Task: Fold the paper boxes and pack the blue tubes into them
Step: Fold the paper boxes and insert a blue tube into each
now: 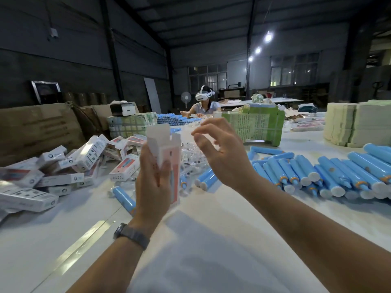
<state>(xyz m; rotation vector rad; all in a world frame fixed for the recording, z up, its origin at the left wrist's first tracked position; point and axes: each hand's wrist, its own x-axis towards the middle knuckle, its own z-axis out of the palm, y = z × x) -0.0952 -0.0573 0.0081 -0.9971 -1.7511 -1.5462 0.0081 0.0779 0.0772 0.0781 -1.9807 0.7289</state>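
Your left hand [152, 182] grips the upright paper box [167, 157], top flaps open. Your right hand [222, 153] hovers just beside it, fingers loosely curled, holding nothing.

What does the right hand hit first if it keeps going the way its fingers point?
The right hand holds nothing; its curled fingers point left, toward the open top flaps of the box that the left hand holds upright. Probably those flaps come first, though depth between them is unclear.
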